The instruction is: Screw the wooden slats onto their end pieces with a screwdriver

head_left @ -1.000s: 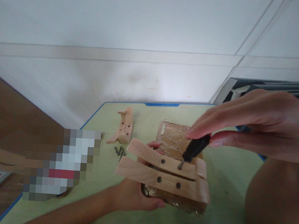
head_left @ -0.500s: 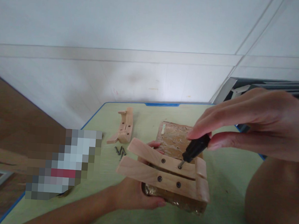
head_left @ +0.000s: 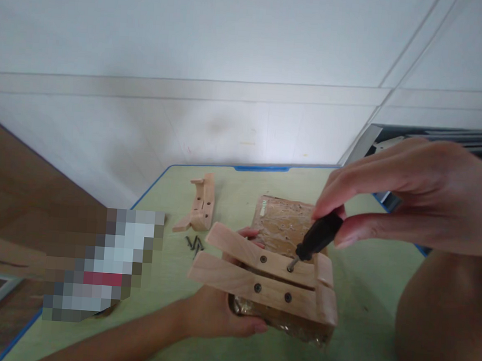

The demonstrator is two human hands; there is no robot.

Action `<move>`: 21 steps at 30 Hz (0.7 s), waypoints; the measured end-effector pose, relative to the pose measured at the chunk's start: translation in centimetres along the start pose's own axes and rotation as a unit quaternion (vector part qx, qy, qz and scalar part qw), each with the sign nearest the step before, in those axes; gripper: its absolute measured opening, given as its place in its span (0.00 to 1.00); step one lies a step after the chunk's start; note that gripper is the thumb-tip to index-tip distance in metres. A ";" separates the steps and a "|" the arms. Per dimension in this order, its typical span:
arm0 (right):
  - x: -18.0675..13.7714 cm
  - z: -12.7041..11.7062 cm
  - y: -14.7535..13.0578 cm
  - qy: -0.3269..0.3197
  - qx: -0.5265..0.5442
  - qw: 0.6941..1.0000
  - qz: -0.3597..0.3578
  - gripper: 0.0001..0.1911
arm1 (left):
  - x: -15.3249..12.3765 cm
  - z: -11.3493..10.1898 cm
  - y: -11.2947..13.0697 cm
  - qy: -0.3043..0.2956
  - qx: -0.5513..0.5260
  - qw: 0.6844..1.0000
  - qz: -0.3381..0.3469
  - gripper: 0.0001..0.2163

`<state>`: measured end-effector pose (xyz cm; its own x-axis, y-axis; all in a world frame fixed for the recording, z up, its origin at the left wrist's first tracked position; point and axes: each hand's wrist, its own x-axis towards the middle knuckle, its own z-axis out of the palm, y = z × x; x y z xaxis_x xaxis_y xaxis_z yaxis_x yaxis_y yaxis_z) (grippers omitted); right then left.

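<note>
A pale wooden piece of two curved slats (head_left: 226, 275), joined by a ridged end at the right, rests on a box wrapped in brown tape (head_left: 287, 228). Dark screw heads sit in the slats. My left hand (head_left: 215, 312) wraps round the wooden piece from beneath its left end, thumb along the near side, fingertips showing beyond the far slat. Between thumb and fingers my right hand (head_left: 405, 195) grips the black handle of a screwdriver (head_left: 320, 235). Its tip meets a screw (head_left: 290, 268) in the far slat, and the shaft leans toward the right.
Another wooden piece (head_left: 203, 202) lies farther back on the green table (head_left: 153, 312), with several loose screws (head_left: 194, 244) near it. A blurred-out pale object (head_left: 111, 265) is at the left. The white wall (head_left: 228, 124) borders the table's far edge.
My right hand and the screwdriver handle have shifted slightly right, so the shaft tilts more, its tip still at the same screw. My left hand and the wooden piece have stayed put.
</note>
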<state>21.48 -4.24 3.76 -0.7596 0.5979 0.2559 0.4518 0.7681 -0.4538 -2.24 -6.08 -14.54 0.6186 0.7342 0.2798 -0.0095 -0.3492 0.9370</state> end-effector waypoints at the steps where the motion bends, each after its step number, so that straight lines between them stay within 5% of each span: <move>1: 0.0 0.0 0.0 -0.002 0.002 1.000 -0.001 0.04 | 0.0 0.0 0.0 0.000 0.007 1.000 0.000 0.44; 21: -0.1 0.5 -0.4 0.022 -0.149 0.988 0.024 0.09 | 0.2 -0.1 -0.2 0.005 0.056 0.998 0.007 0.45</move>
<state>21.14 -4.70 3.46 -0.7166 0.6389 0.2796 0.6085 0.7687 -0.1970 -2.24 -5.82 -14.62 0.6116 0.7339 0.2957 0.0701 -0.4226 0.9036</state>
